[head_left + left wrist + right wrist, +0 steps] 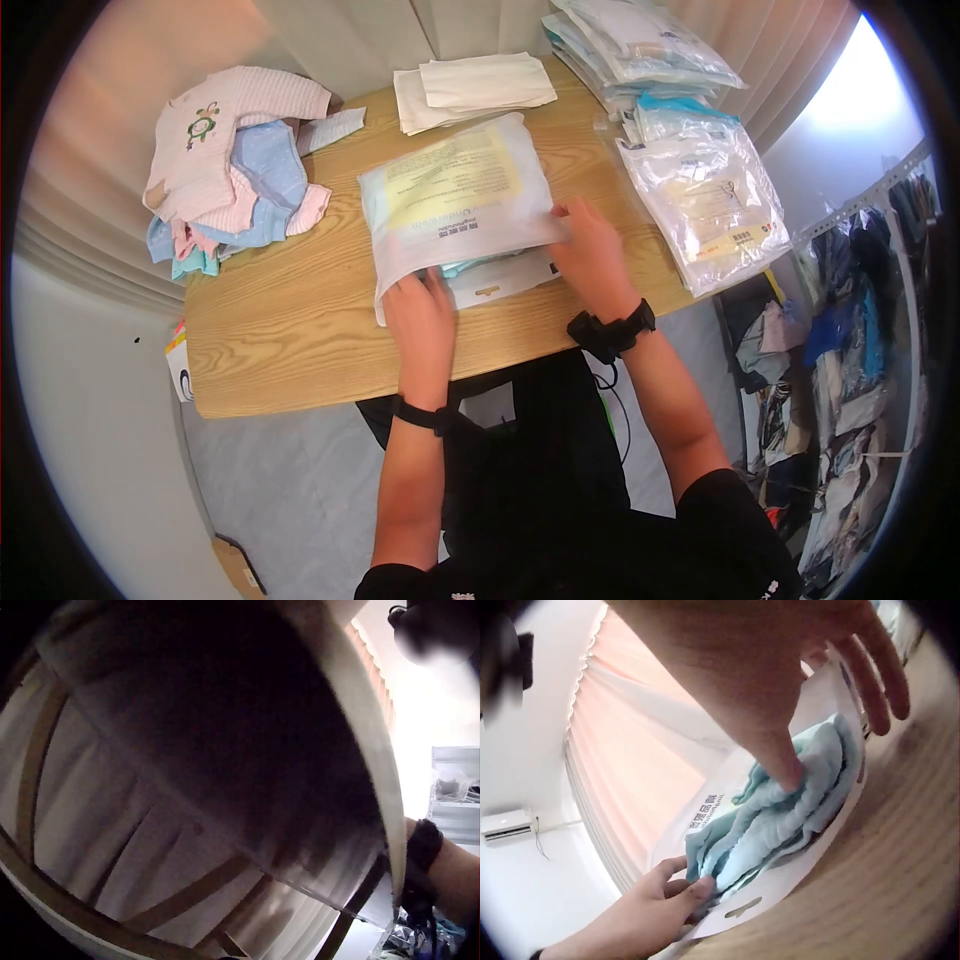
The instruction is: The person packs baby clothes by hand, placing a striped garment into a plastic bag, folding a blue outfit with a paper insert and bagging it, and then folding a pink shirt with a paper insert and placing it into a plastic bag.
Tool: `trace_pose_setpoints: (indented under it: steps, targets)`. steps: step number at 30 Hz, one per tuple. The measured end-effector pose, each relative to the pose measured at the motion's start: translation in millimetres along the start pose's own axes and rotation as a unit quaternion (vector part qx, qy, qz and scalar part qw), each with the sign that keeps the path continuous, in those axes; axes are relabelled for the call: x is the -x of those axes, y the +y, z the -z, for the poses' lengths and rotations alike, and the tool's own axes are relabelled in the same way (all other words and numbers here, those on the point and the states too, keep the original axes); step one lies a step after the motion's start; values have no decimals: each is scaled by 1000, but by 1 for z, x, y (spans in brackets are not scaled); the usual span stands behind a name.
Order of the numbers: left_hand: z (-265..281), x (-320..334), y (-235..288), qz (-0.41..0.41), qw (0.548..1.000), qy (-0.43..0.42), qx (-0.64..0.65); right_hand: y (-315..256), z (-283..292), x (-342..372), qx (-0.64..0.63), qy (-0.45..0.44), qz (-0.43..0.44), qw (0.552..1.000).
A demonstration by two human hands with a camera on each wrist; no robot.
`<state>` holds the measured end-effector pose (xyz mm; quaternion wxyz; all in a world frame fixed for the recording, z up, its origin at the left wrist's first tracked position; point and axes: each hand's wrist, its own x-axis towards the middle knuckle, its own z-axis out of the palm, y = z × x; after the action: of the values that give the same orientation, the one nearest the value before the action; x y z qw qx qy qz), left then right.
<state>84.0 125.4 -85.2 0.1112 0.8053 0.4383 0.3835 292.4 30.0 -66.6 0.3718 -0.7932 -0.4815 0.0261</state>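
Note:
A frosted clothing bag (455, 190) with printed lettering lies on the table, its mouth facing me. Inside the mouth shows a folded light-teal garment (772, 814). At the left corner of the mouth my left hand (420, 312) grips the bag's edge, with the thumb against the garment. My right hand (592, 255) holds the right side of the mouth; in the right wrist view its thumb presses on the garment while the other fingers stay outside the bag. The left wrist view looks under the table and does not show the left hand.
Pink and blue baby clothes (240, 165) are heaped at the back left. A stack of flat white sheets (475, 92) lies at the back. Filled clear bags (710, 195) pile up along the right side. The table's front edge (300, 408) runs close below my hands.

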Motion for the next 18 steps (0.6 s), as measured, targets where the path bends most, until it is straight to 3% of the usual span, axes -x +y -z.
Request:
trace_pose_setpoints:
  steps: [1, 7, 10, 13, 16, 18]
  targets:
    - [-2, -1, -2, 3, 1000, 1, -8, -5, -2, -1, 13, 24, 19, 999]
    - [-4, -8, -4, -6, 1000, 10, -29, -26, 1, -11, 110, -70, -13, 991]
    - [-3, -11, -5, -12, 1000, 3, -12, -14, -7, -16, 145, -69, 17, 987]
    - [2, -9, 9, -48, 998, 16, -49, -17, -2, -13, 157, 6, 73, 985]
    - [14, -1, 41, -99, 991, -25, -83, -32, 6, -7, 158, 106, 187, 964]
    - [16, -9, 53, -163, 982, -84, -47, -37, 9, -4, 137, 49, 197, 969]
